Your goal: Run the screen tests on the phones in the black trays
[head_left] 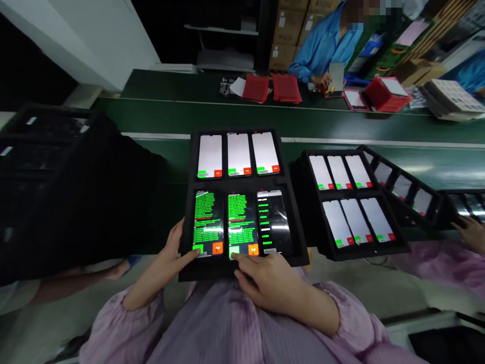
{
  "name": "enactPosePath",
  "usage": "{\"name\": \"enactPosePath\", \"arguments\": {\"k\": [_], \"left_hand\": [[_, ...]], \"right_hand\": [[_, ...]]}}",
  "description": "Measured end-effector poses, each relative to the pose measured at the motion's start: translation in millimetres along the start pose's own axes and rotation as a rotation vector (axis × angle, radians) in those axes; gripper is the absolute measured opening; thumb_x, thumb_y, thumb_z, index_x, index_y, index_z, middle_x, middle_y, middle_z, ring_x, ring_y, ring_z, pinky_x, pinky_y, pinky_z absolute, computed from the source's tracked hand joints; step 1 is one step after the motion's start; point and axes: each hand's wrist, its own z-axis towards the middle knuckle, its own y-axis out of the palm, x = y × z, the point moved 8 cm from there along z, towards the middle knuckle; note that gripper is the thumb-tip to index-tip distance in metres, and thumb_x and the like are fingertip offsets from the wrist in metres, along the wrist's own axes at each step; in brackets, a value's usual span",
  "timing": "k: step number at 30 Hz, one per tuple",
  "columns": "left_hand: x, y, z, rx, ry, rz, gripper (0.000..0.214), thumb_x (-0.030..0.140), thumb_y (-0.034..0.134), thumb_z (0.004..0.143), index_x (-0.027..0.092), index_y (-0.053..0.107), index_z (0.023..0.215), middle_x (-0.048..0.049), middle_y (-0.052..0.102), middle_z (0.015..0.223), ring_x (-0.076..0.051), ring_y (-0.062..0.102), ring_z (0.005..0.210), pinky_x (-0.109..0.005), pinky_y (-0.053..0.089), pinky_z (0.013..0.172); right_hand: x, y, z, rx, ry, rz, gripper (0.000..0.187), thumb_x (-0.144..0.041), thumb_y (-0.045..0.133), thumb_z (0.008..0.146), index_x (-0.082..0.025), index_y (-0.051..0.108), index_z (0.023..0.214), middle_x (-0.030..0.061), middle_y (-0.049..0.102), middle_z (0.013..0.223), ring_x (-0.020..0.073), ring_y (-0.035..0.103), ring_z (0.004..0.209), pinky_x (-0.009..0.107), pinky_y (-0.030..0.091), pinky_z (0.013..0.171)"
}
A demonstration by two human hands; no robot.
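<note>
Nearest the camera is the person's lilac striped shirt [227,328], with gathered sleeves at either side. In front of it lies a black tray [206,273], at the near side of the green bench [166,114], its near end over the person's lap. Its two rows hold six phones. The three upper phones [238,151] show white screens with green and red blocks at the foot. The lower left phone [207,217] and lower middle phone [242,217] show dense green lines on black above green and orange blocks; the lower right phone [273,217] is darker, with sparser lines.

The left hand [172,255] straddles the tray's left rim, fingers at the side and thumb reaching onto the green block of the lower left phone; whether it grips the rim I cannot tell. The right hand [269,280] is loosely bent and grasps nothing, its index fingertip on the lower middle phone's green block.

The phones' long axes run away from the person, coloured blocks toward the body.

To the right, a second tray [364,253] holds six white-screened phones; beyond it an angled tray [435,202] holds more, and another person's hand [472,232] is near. To the left stands a dark stack [87,202], its contents unclear. Across the bench, red packets [287,88] lie near a co-worker in blue [326,45].
</note>
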Motion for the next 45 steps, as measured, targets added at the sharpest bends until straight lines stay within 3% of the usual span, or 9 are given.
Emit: {"name": "enactPosePath", "arguments": {"k": [4, 10, 16, 21, 26, 30, 35, 41, 45], "left_hand": [[6, -1.3, -3, -0.030, -0.019, -0.014, 0.093, 0.056, 0.072, 0.078, 0.025, 0.039, 0.160, -0.0128, 0.045, 0.164, -0.035, 0.037, 0.156, -0.051, 0.035, 0.126], [13, -5.4, -6, -0.050, -0.087, -0.071, 0.089, 0.054, 0.071, 0.079, 0.025, 0.042, 0.158, -0.0118, 0.044, 0.166, -0.036, 0.040, 0.154, -0.052, 0.039, 0.124], [16, -7.5, -3, -0.025, -0.100, -0.103, 0.085, 0.053, 0.075, 0.076, 0.027, 0.050, 0.153, -0.0111, 0.047, 0.163, -0.038, 0.039, 0.154, -0.052, 0.039, 0.124], [17, -8.6, -5, -0.025, -0.087, -0.090, 0.081, 0.051, 0.073, 0.079, 0.029, 0.049, 0.154, -0.0090, 0.047, 0.164, -0.036, 0.038, 0.155, -0.053, 0.035, 0.126], [14, -8.4, -5, -0.017, -0.114, -0.098, 0.085, 0.050, 0.073, 0.078, 0.028, 0.047, 0.156, -0.0102, 0.044, 0.166, -0.037, 0.035, 0.157, -0.054, 0.034, 0.126], [12, -9.2, -7, -0.010, -0.134, -0.119, 0.090, 0.050, 0.073, 0.076, 0.025, 0.043, 0.158, -0.0112, 0.039, 0.169, -0.036, 0.031, 0.159, -0.052, 0.032, 0.128], [11, -7.2, -7, -0.018, -0.101, -0.108, 0.087, 0.053, 0.072, 0.079, 0.029, 0.043, 0.158, -0.0106, 0.041, 0.167, -0.035, 0.036, 0.156, -0.052, 0.034, 0.126], [12, -3.4, -3, 0.047, -0.038, -0.030, 0.089, 0.057, 0.071, 0.080, 0.026, 0.042, 0.158, -0.0134, 0.044, 0.163, -0.034, 0.037, 0.155, -0.051, 0.033, 0.127], [21, -9.5, -12, 0.186, -0.002, -0.007, 0.073, 0.061, 0.065, 0.084, 0.028, 0.055, 0.148, -0.0105, 0.046, 0.161, -0.034, 0.036, 0.156, -0.050, 0.032, 0.128]], "right_hand": [[18, -28, -27, 0.161, 0.056, 0.107, 0.032, -0.023, 0.049, 0.102, -0.019, 0.072, 0.125, 0.0050, 0.083, 0.096, 0.0147, 0.076, 0.073, 0.023, 0.055, 0.064], [51, -56, -60, 0.338, 0.263, 0.074, 0.035, -0.021, 0.048, 0.099, -0.017, 0.078, 0.115, 0.0027, 0.081, 0.079, 0.0083, 0.055, 0.042, 0.021, 0.049, 0.051], [53, -49, -59, 0.325, 0.277, 0.093, 0.037, -0.023, 0.047, 0.099, -0.021, 0.079, 0.116, 0.0031, 0.083, 0.083, 0.0104, 0.056, 0.041, 0.024, 0.052, 0.051], [58, -46, -57, 0.308, 0.297, 0.055, 0.036, -0.023, 0.048, 0.098, -0.022, 0.078, 0.118, 0.0034, 0.084, 0.088, 0.0135, 0.068, 0.052, 0.024, 0.055, 0.056], [37, -41, -43, 0.282, 0.123, 0.089, 0.033, -0.020, 0.047, 0.101, -0.021, 0.078, 0.112, 0.0063, 0.082, 0.116, 0.0138, 0.077, 0.066, 0.024, 0.059, 0.062], [27, -24, -26, 0.200, 0.062, 0.087, 0.030, -0.021, 0.049, 0.102, -0.019, 0.076, 0.116, 0.0083, 0.081, 0.119, 0.0175, 0.080, 0.083, 0.026, 0.062, 0.072], [30, -24, -24, 0.183, 0.088, 0.141, 0.030, -0.022, 0.048, 0.102, -0.022, 0.076, 0.112, 0.0058, 0.083, 0.114, 0.0133, 0.075, 0.065, 0.025, 0.059, 0.066], [48, -56, -52, 0.399, 0.211, 0.267, 0.034, -0.031, 0.047, 0.102, -0.025, 0.061, 0.072, 0.0060, 0.084, 0.107, 0.0087, 0.052, 0.042, 0.026, 0.048, 0.048], [93, -74, -95, 0.695, 0.518, 0.297, 0.032, -0.045, 0.048, 0.103, -0.025, 0.062, 0.081, 0.0063, 0.080, 0.085, 0.0126, 0.055, 0.048, 0.026, 0.046, 0.047]]}}
